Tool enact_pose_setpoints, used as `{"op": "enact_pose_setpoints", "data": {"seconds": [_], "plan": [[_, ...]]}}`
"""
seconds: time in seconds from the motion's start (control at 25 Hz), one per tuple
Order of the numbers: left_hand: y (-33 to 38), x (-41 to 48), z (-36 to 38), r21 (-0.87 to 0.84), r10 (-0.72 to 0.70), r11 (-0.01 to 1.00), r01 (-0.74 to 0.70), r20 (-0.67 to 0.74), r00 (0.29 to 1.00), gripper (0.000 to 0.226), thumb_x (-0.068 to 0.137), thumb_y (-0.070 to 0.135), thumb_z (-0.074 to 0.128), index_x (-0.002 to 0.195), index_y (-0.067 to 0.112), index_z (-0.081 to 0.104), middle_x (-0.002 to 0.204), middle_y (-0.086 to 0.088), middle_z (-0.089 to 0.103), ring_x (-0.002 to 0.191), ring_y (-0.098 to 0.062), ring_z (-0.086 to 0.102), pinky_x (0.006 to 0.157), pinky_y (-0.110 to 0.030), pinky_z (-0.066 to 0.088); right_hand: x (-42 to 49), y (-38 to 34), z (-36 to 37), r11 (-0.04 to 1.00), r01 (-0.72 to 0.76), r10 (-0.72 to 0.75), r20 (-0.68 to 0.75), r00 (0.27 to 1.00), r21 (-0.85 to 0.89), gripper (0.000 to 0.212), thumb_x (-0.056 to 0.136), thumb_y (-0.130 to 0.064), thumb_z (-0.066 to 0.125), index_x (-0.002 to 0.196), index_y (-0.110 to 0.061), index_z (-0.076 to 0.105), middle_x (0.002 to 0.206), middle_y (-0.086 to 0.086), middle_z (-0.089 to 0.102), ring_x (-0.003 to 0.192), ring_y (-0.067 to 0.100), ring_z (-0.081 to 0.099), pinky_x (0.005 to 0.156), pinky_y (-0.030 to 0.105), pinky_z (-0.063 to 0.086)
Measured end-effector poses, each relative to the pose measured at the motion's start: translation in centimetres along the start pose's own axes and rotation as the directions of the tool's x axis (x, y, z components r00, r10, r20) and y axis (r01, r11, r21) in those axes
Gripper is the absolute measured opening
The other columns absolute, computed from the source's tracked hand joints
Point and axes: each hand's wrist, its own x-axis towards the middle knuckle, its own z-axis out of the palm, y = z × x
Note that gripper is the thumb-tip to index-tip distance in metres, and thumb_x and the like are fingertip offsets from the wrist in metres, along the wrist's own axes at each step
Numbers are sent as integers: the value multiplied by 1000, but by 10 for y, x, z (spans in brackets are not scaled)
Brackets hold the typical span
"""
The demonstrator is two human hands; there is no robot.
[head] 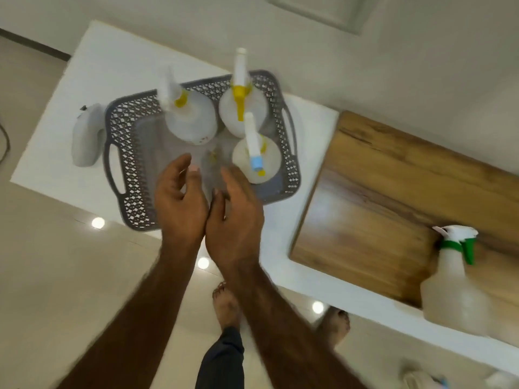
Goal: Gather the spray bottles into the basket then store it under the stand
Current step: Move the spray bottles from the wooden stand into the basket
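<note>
A grey lattice basket with side handles stands on the white counter. Three pale spray bottles with yellow collars stand in it: one at the back left, one at the back right, one at the front right. Over the basket's near side, my left hand and my right hand hover side by side with relaxed fingers. Between them is a faint, blurred, translucent shape with a trace of yellow; I cannot tell whether either hand touches it. A spray bottle with a green trigger stands outside the basket, at the right.
A wooden board lies on the counter right of the basket, under the green-trigger bottle. A white handheld object lies against the basket's left side. The tiled floor and my bare feet show below the counter's edge.
</note>
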Motion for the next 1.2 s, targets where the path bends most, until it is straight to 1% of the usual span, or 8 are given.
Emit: {"op": "enact_pose_setpoints", "data": {"seconds": [0.12,0.24,0.36,0.48,0.64,0.76,0.88,1.2], "plan": [[11,-72,17,46,40,998,-40,18,999,16,100,29,54,101,25,70,100,4,72,99,-20,71,89,-61,59,-35,25,-52,999,-33,31,-111,993,-12,35,101,-23,56,131,-11,68,139,4,67,133,16,58,112,32,46],[20,-142,65,103,26,993,-55,265,964,13,100,26,58,96,28,70,94,7,73,93,-21,73,85,-50,62,-56,69,-132,990,-70,44,-207,977,-120,35,102,-30,52,127,-12,70,137,3,67,131,16,58,110,37,47],[23,-200,132,162,-83,987,-17,589,804,17,102,26,62,90,37,68,92,8,75,88,-13,74,81,-35,60,-66,118,-221,954,-153,48,-373,926,-257,31,100,-28,56,121,-14,72,134,4,68,127,20,60,106,45,49],[18,-245,192,251,-244,965,79,739,628,12,102,36,61,106,27,70,104,-4,77,96,-24,75,80,-42,63,-70,155,-288,902,-235,21,-506,862,-363,27,96,-25,62,116,-11,74,128,8,70,121,27,62,106,54,45],[24,-296,241,392,-363,914,106,669,648,55,99,50,61,140,15,55,124,-4,69,107,-23,71,88,-41,62,-73,188,-353,860,-464,281,-564,776,-211,35,98,-39,57,119,-15,71,125,4,69,116,24,62,100,42,51],[25,-314,256,403,-362,910,101,649,669,57,95,51,66,138,16,55,125,-1,68,106,-20,70,85,-35,61,-70,210,-379,735,-663,668,-320,672,143,38,102,-47,50,116,-18,70,113,-1,72,107,22,66,97,42,55],[18,-320,262,410,-347,910,63,670,656,48,95,50,67,130,16,62,122,-2,71,105,-20,71,85,-37,62,-66,220,-392,557,-743,806,-27,591,372,32,105,-42,45,104,-21,69,108,2,71,103,24,67,97,50,57],[34,-286,222,195,-344,934,300,721,601,36,98,40,46,118,22,69,117,-8,72,103,-24,67,82,-41,59,-85,192,-402,509,-614,491,383,783,603,43,93,-19,71,134,-26,65,121,2,76,107,17,74,87,36,62]]}}
